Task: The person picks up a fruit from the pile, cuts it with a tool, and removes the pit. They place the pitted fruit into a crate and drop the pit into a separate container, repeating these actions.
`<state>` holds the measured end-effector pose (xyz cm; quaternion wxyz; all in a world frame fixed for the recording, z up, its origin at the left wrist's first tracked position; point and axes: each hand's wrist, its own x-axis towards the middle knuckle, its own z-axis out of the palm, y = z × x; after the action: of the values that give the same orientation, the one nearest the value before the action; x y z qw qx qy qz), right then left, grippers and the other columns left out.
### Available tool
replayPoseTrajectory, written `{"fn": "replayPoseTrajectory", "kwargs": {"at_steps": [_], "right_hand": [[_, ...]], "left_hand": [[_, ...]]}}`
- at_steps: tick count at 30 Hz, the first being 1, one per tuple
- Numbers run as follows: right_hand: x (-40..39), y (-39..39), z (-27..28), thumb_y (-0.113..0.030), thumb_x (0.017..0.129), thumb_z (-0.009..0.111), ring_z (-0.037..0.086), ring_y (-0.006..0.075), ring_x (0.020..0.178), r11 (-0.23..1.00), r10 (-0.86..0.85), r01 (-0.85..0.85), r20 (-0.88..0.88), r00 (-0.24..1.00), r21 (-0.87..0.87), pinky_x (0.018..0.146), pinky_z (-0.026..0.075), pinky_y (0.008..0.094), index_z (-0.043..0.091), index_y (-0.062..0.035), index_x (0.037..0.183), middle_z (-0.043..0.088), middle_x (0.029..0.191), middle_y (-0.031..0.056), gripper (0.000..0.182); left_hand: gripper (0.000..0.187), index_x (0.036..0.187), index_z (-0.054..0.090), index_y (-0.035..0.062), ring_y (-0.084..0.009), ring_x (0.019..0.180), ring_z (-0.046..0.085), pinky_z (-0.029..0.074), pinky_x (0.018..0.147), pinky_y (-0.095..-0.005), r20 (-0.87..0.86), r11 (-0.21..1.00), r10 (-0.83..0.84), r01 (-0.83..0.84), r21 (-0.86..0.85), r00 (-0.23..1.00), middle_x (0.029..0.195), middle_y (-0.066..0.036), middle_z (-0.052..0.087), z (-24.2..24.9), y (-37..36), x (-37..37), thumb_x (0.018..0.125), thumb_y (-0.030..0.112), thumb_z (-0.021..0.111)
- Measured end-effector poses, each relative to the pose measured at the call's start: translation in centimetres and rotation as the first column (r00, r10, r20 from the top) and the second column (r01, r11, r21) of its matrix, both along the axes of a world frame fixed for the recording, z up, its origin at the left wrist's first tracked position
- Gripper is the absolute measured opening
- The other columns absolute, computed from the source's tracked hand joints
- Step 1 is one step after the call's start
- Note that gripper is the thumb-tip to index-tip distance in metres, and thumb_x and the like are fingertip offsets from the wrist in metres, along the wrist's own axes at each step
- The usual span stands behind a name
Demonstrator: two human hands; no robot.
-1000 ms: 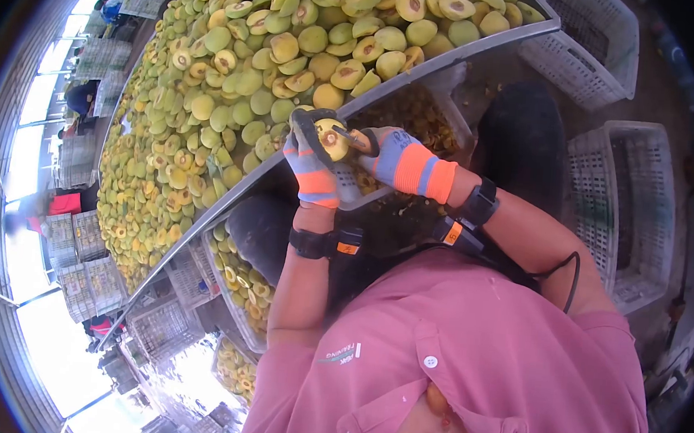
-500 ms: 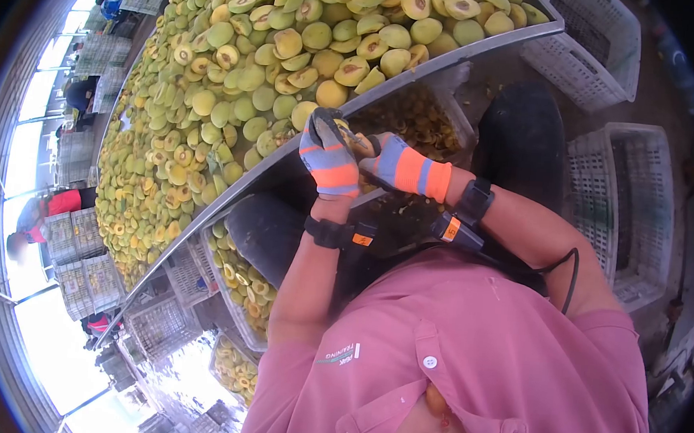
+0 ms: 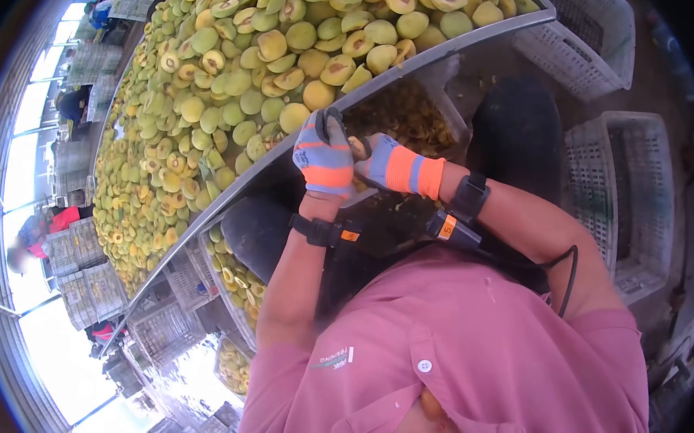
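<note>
Head view: Both hands wear grey gloves with orange and blue bands. The left hand (image 3: 324,157) is curled closed, its back toward the camera. The fruit it grips is almost fully hidden behind the glove; only a small yellow sliver shows at the fingertips, so its shape cannot be made out. The right hand (image 3: 383,161) is closed around a small tool with a tan handle (image 3: 360,147), pressed against the left hand. The tool's working end is hidden between the gloves. Both hands sit just below the metal edge (image 3: 422,61) of a long trough heaped with halved yellow-green fruit (image 3: 235,88); some halves show a reddish pit cavity.

Directly behind the hands, a white crate (image 3: 444,94) holds darker orange scraps, partly covered by the right forearm. Black wrist devices (image 3: 470,199) sit on both wrists; a cable (image 3: 570,272) runs from the right one. White empty crates (image 3: 619,187) stand at the right, cut off by the dark lens border. Lower crates with fruit (image 3: 234,277) lie under the trough, partly hidden by the left arm. Distant people at the left edge are too small and blurred to detail
</note>
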<state>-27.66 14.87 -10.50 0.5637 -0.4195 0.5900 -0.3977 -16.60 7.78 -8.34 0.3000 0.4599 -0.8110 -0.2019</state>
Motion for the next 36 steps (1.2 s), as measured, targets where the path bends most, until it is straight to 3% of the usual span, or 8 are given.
{"fn": "replayPoseTrajectory", "kwargs": {"at_steps": [4, 7, 9, 12, 24, 32, 35, 36], "right_hand": [[-0.8, 0.0, 1.8, -0.019, 0.075, 0.067, 0.064, 0.0226, 0.063, 0.991, 0.047, -0.069, 0.186, 0.981, 0.115, 0.056, 0.047, 0.0316, 0.066, 0.0029, 0.086, 0.066, 0.072, 0.0168, 0.024], [-2.4, -0.5, 1.7, -0.019, 0.076, 0.066, 0.062, 0.0200, 0.059, 0.962, 0.267, -0.248, 0.220, 0.938, -0.109, 0.051, 0.046, 0.0297, 0.066, -0.0001, 0.089, 0.065, 0.072, 0.0134, 0.023], [-2.4, -0.5, 2.1, -0.020, 0.077, 0.064, 0.061, 0.0204, 0.054, 0.983, 0.108, -0.161, 0.419, 0.901, 0.092, 0.046, 0.048, 0.0322, 0.066, -0.0009, 0.090, 0.064, 0.071, 0.0118, 0.024], [-2.0, 0.0, 3.6, -0.021, 0.077, 0.062, 0.062, 0.0223, 0.054, 0.999, 0.040, -0.043, 0.083, 0.996, 0.030, 0.046, 0.049, 0.0345, 0.065, 0.0018, 0.090, 0.064, 0.071, 0.0150, 0.026], [-1.9, -0.1, 1.5, -0.017, 0.078, 0.059, 0.062, 0.0367, 0.083, 0.978, 0.056, -0.136, -0.424, 0.904, -0.159, 0.075, 0.049, 0.0399, 0.062, -0.0023, 0.100, 0.065, 0.087, 0.0203, 0.027], [-1.7, 0.4, 1.7, -0.016, 0.078, 0.060, 0.062, 0.0391, 0.083, 0.918, -0.057, -0.119, -0.424, 0.904, -0.379, 0.074, 0.049, 0.0416, 0.062, -0.0021, 0.101, 0.065, 0.088, 0.0211, 0.027], [-1.0, -0.1, 1.2, -0.012, 0.080, 0.060, 0.066, 0.0340, 0.084, 0.911, -0.076, -0.044, -0.271, 0.959, -0.410, 0.073, 0.050, 0.0392, 0.062, -0.0032, 0.109, 0.068, 0.090, 0.0177, 0.031], [-0.7, -0.1, 1.7, -0.009, 0.080, 0.060, 0.066, 0.0276, 0.084, 0.952, -0.056, 0.028, -0.084, 0.995, -0.306, 0.073, 0.050, 0.0361, 0.061, -0.0022, 0.111, 0.069, 0.092, 0.0138, 0.032]], "left_hand": [[0.022, 0.092, 0.063, -0.0013, -0.0206, 0.074, 0.060, 0.048, 0.068, -0.0317, 0.146, 0.997, 0.023, -0.034, 0.070, 0.989, 0.086, -0.011, 0.065, 0.9, -0.8, 0.1, 0.096, 0.016, 0.049], [0.020, 0.093, 0.063, -0.0007, -0.0191, 0.076, 0.061, 0.049, 0.070, -0.0302, -0.594, 0.855, 0.075, 0.255, 0.452, 0.801, 0.087, -0.010, 0.065, 1.9, -1.6, 0.4, 0.096, 0.015, 0.050], [0.023, 0.094, 0.062, -0.0002, -0.0179, 0.078, 0.061, 0.050, 0.072, -0.0291, -0.583, 0.910, -0.022, 0.258, 0.325, 0.812, 0.089, -0.009, 0.064, 1.8, -1.9, 0.8, 0.097, 0.018, 0.048], [0.037, 0.096, 0.061, -0.0006, -0.0169, 0.079, 0.061, 0.050, 0.075, -0.0281, -0.607, 0.904, -0.008, 0.265, 0.335, 0.794, 0.092, -0.009, 0.064, 1.7, -1.5, 1.0, 0.101, 0.029, 0.039], [0.044, 0.100, 0.059, 0.0025, -0.0147, 0.082, 0.061, 0.051, 0.073, -0.0287, -0.653, 0.667, 0.235, 0.369, 0.647, 0.720, 0.091, -0.006, 0.064, 0.3, -1.4, 1.4, 0.100, 0.043, 0.043], [0.037, 0.101, 0.060, 0.0031, -0.0169, 0.067, 0.061, 0.051, 0.058, -0.0287, -0.551, 0.538, 0.343, 0.322, 0.779, 0.760, 0.081, -0.008, 0.063, -0.6, -3.1, 1.6, 0.095, 0.040, 0.056], [0.046, 0.101, 0.059, -0.0048, -0.0205, 0.076, 0.054, 0.045, 0.073, -0.0339, -0.290, 0.873, 0.050, 0.100, 0.478, 0.956, 0.081, -0.013, 0.062, 1.6, -2.5, 0.7, 0.092, 0.041, 0.059], [0.043, 0.124, 0.053, -0.0024, -0.0190, 0.100, 0.058, 0.046, 0.089, -0.0286, -0.331, 0.730, 0.088, 0.165, 0.663, 0.940, 0.105, -0.010, 0.063, 2.7, -2.4, 0.6, 0.096, 0.031, 0.055]]}}
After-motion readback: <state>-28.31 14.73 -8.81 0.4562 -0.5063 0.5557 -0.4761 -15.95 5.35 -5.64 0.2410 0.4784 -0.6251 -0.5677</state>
